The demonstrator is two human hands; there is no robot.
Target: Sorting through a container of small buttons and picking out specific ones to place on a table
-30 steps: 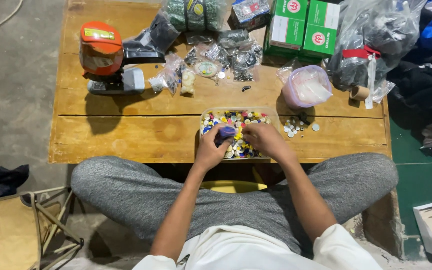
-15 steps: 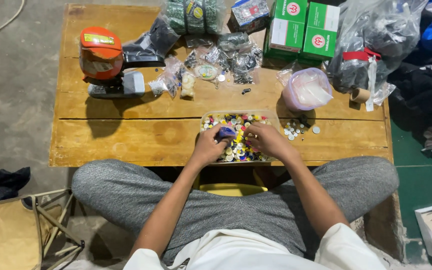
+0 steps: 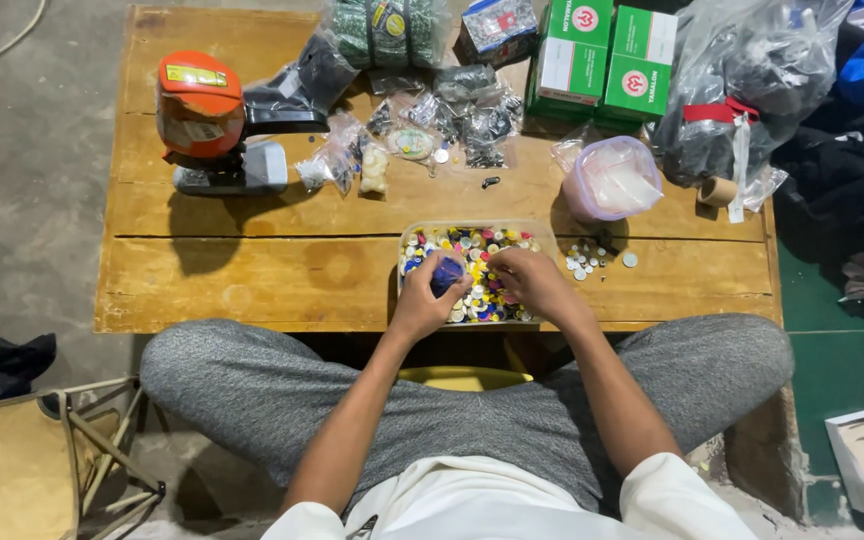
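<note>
Bare tabletop [image 3: 252, 280] lies open left of the button tray [image 3: 472, 235]. Behind it, small bags [image 3: 452, 120] and the orange machine [image 3: 207, 125] block the way; loose buttons [image 3: 592, 258] and a pink tub [image 3: 612, 180] crowd the right.

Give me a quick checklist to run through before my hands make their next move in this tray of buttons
1. Left hand grips the blue piece: ok.
2. Right hand rests on the buttons in the tray: ok; whether it has pinched one, cannot tell.
3. Tray fully on the table: not ok, it sits right at the near edge.
4. Loose white buttons lie apart from the tray, on the table: ok.
5. Pink tub stands clear of both hands: ok.
</note>
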